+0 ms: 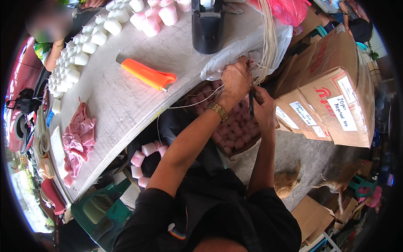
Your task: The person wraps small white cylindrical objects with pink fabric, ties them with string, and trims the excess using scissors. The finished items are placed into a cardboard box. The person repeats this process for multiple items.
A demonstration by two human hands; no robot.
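Observation:
My left hand point(236, 80), with a gold watch at the wrist, is closed on thin white cord point(205, 100) beside the table's edge. Close by on its right, my right hand point(263, 103) grips a dark-handled cutting tool that looks like scissors point(251, 101), its upper part next to my left fingers. A bundle of pale cord point(266, 42) hangs over a white plastic bag point(279, 44) just beyond my hands. Beneath them, a box of pink candles point(239, 130) is partly hidden by my arms. Several more pink candles point(137, 158) form a curve left of my left forearm.
On the table point(126, 101) lie an orange utility knife point(147, 73), a black tape dispenser point(208, 31), a pink cloth point(79, 138) and rows of white candles point(98, 38). Cardboard boxes point(327, 92) stand to the right. A green chair point(100, 214) is lower left; another person sits across.

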